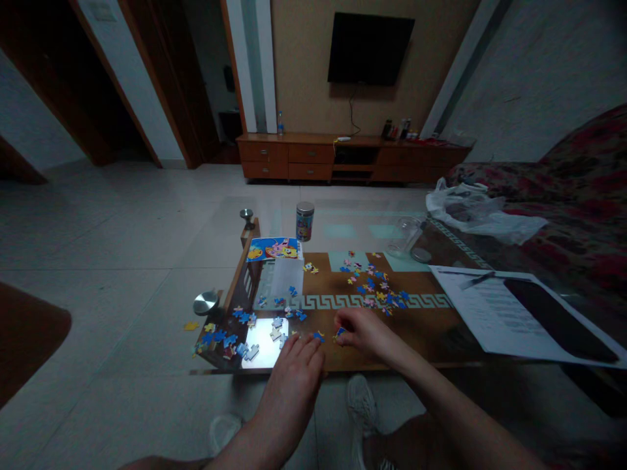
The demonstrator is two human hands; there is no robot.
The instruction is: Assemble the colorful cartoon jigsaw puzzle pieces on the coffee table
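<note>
My right hand (pixel 361 331) is closed, pinching a small blue and yellow jigsaw puzzle piece (pixel 339 331) just over the near edge of the glass table. To its left, my left hand (pixel 300 362) lies palm down at the edge with its fingers stretched out. Between the two hands is another blue puzzle piece (pixel 319 337), close to my left fingertips. Loose pieces (pixel 277 322) are scattered left of my left hand. A denser pile of pieces (pixel 382 294) spreads beyond my right hand. Behind them lies a colourful cartoon picture sheet (pixel 274 249).
A round tin (pixel 304 222) stands at the table's far side. Farther right are a clear cup (pixel 405 235), a plastic bag (pixel 482 212), printed paper (pixel 470 307), a pen (pixel 477 281) and a dark phone-like slab (pixel 558 320). A TV cabinet (pixel 308 153) stands by the wall.
</note>
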